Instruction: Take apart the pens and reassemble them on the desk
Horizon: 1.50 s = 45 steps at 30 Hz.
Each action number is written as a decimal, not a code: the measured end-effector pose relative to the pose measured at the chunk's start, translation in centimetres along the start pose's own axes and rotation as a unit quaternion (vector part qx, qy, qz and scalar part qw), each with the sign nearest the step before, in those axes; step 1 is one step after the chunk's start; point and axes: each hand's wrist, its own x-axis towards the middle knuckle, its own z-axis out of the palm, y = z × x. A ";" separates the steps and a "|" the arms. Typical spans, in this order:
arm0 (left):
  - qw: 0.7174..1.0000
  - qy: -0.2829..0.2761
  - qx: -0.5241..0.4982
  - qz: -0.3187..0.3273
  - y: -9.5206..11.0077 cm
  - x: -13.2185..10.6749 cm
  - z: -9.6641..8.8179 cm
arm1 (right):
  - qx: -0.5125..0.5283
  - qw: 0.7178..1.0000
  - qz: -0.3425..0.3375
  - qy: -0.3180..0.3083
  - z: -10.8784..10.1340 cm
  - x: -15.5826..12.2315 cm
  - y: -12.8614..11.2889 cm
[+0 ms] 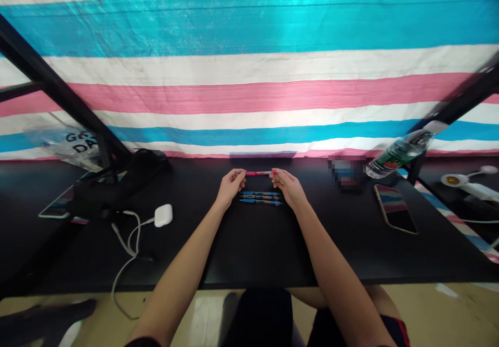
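A red pen [258, 173] with a pale clear section lies crosswise between my two hands. My left hand [233, 184] pinches its left end between thumb and fingers. At the other end, the fingertips of my right hand [287, 184] close on the pen too. Just below it on the black table, several blue pens [260, 197] lie side by side, roughly parallel to the red one. They sit between my hands, apart from the fingers. Whether the red pen touches the tabletop is hard to see.
On the black table [257, 253], a white earbud case [163, 215] with a cable, a black bag-like item [117, 185] and a phone [58, 201] are at left. At right are a phone [395, 208], a tilted water bottle [405, 152] and a blurred-out item [346, 172]. A striped sheet [249, 97] hangs behind.
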 end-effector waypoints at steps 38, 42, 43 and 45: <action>1.000 -0.019 0.009 0.007 0.5 -0.3 0.0 | -0.020 1.000 -0.008 0.010 -0.1 0.1 0.2; 1.000 -0.011 0.017 -0.006 0.3 -0.2 0.0 | -0.004 1.000 -0.010 0.012 0.1 -0.1 0.1; 1.000 -0.014 0.018 -0.004 0.3 -0.2 0.0 | -0.005 1.000 -0.011 0.014 0.2 -0.1 0.1; 1.000 -0.019 0.016 0.004 0.2 -0.2 -0.1 | -0.011 1.000 -0.014 0.018 0.3 -0.1 0.0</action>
